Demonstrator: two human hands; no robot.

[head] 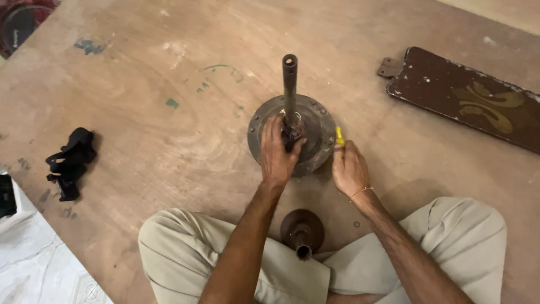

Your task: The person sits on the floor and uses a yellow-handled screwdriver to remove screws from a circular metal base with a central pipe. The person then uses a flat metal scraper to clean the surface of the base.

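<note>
Your left hand (278, 151) grasps the base of the upright rod (289, 84) at the centre of the round motor housing (315, 126), while your right hand (350, 169), just right of it, pinches a yellow-handled tool (339, 137) against the rim.

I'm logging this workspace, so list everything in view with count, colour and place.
motor housing: 1, dark grey disc, centre of the board
shaft: 1, dark, upright from the housing
yellow tool: 1, at the housing's right edge
canopy cup: 1, brown, between the knees
fan blade: 1, dark brown with gold pattern, upper right
black strap: 1, left side of the board
board: 1, worn brown wood, under everything
round dark object: 1, top left corner, unclear
left hand: on the housing at the shaft's base
right hand: holding the yellow tool
</note>
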